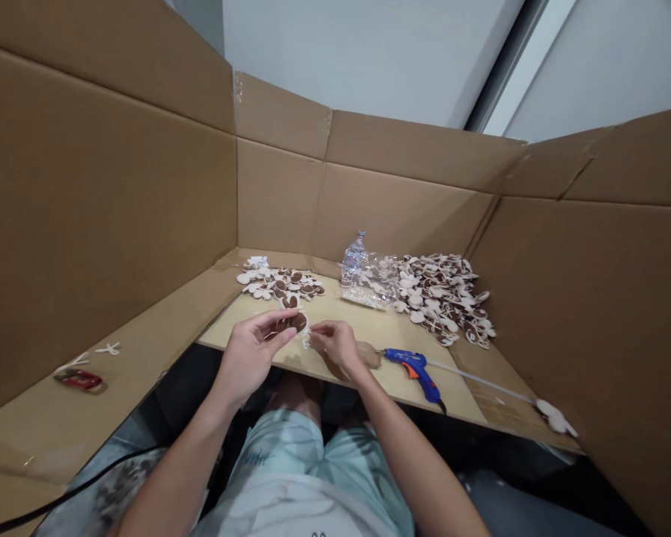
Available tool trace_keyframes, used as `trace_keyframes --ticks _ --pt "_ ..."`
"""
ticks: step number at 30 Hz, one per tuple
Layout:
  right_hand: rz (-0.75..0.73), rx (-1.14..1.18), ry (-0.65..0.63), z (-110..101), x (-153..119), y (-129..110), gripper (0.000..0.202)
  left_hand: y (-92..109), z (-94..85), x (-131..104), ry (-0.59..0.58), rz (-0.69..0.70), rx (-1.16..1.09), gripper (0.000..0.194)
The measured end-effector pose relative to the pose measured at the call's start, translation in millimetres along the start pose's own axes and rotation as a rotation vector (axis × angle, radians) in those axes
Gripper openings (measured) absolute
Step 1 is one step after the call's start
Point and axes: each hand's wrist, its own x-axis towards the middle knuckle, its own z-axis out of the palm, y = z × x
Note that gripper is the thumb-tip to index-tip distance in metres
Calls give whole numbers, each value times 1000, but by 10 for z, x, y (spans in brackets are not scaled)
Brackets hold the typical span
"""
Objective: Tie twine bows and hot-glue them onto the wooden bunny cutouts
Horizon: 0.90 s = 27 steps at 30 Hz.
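Observation:
My left hand (257, 341) pinches a brown and white felt piece (298, 322) between thumb and fingers, above the front part of the board. Just to its right, my right hand (335, 341) has its fingers pinched at a small white piece (306, 341) beside the felt piece's edge. That small piece is too tiny to make out fully. A blue glue gun (417, 365) with an orange trigger lies to the right of my right hand, its nozzle over a brownish pad (369, 356).
Behind my hands lies a small pile of felt pieces (282, 283). A larger pile (444, 298) is at the back right, beside a plastic bottle (356, 257) and a clear bag (369, 297). A red cutter (79, 379) lies far left. Cardboard walls (402, 212) surround the board.

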Motion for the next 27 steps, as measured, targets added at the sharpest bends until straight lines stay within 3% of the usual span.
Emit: trace_keyframes --ticks 9,17,21,27 --pt "-18 269 89 -189 -63 -204 22 -82 -2 55 -39 8 54 26" --pt "-133 415 259 -464 -673 -762 12 89 101 -124 -143 156 55 21" --pt "-262 335 389 -458 -918 -951 10 154 156 -227 -145 253 92 17" --pt "-409 108 462 -431 -981 -989 11 165 206 -269 -166 280 120 22"
